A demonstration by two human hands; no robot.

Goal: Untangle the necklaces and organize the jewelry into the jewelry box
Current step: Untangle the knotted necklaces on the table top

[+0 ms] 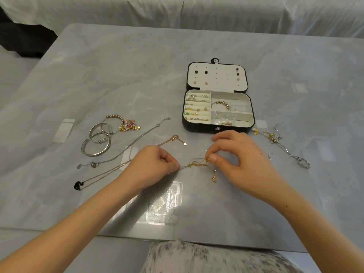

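Your left hand [155,166] has its grip pinched on the silver end of the tangled necklaces [199,164]. Your right hand [236,160] has its grip pinched on the gold knot of the same tangle, low over the bench [118,75]. The bench is grey, marbled and glossy, with pale reflections. The jewelry box [217,111] lies open just beyond your hands, its trays partly filled. Behind the bench, white sheeting [197,10] drapes the furniture, and silver bangles [97,142] lie to your left.

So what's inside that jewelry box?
Rings and earrings fill the left slots; a beaded bracelet and clear bags lie right; studs dot the lid. Beneath the bags is hidden.
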